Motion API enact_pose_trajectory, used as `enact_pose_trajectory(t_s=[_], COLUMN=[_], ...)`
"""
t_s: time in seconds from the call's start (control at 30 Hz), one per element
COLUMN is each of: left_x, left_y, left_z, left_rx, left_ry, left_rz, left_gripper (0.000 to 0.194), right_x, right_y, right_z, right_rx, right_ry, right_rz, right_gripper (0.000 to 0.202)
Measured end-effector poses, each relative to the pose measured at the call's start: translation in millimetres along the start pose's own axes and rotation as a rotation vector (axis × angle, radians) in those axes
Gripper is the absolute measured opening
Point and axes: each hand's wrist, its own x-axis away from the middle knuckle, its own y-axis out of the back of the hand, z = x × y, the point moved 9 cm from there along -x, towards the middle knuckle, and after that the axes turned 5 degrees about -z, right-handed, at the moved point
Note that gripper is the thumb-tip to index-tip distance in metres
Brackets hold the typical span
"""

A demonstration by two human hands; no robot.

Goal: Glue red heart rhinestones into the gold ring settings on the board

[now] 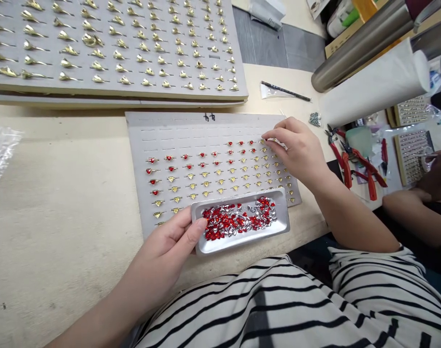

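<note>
My left hand (175, 244) grips the left end of a silver metal tray (242, 245), its thumb over the rim. Loose red heart-shaped stones (227, 221) lie inside, several showing silvery backs. Beyond the tray is a grey foam board (177, 130) with rows of gold-coloured rings (206, 184) in its slits. Red stones sit on the rings of the upper rows and down the left column; other rings show bare gold heads. My right hand (296, 145) is closed in a pinch at a ring in the top row. What its fingertips hold is too small to make out.
A thicker ring board (115, 89) full of gold rings stands at the back left. Red-handled pliers (368, 169), a black pen-like stick (285, 90) and a white roll (376, 87) lie to the right. Another person's arm (419, 208) is at the far right, by more boards.
</note>
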Motion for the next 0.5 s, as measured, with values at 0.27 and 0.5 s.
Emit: enact_pose_trajectory(t_s=[0.27, 0.5], left_x=[-0.6, 2.5], left_y=[-1.2, -3.2], left_z=[0.3, -4.2], left_rx=[0.033, 0.097], left_ry=[-0.005, -0.017], left_rz=[0.021, 0.025], left_gripper=[0.038, 0.037], right_x=[-2.7, -3.8], right_y=[-4.7, -6.2], right_z=[-1.8, -0.4], right_rx=[0.016, -0.001], right_ry=[0.005, 0.013], right_rz=[0.051, 0.075], right_gripper=[0.019, 0.021])
